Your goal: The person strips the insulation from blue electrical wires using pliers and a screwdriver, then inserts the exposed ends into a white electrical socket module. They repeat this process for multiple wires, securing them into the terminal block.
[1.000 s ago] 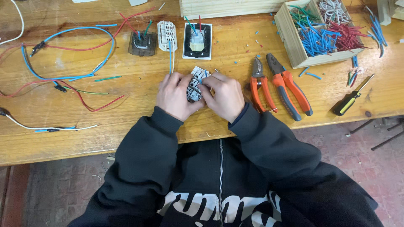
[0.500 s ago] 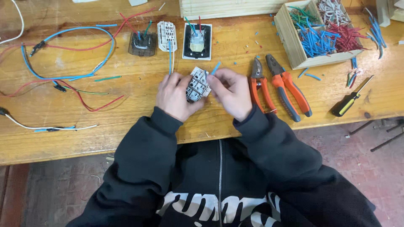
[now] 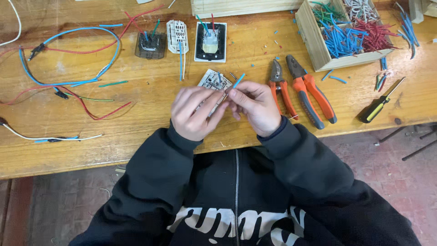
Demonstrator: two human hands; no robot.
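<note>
Hands low over the desk (image 3: 136,114): left hand (image 3: 193,111) clasping the white switch module (image 3: 214,82), right hand (image 3: 255,107) pinching a short blue wire (image 3: 238,80) at its terminals. Best to steady the module, feed the stripped end straight in, seat fully. Just right, orange pliers (image 3: 314,93); farther off, screwdriver (image 3: 380,105) and wooden wire box (image 3: 318,41).

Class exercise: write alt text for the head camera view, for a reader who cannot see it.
Seen from above, a person's left hand holds a small white switch module while the right hand pinches a short blue wire at it, over a wooden workbench. Orange-handled pliers, a screwdriver and a wooden box of wire offcuts lie to the right.
</note>
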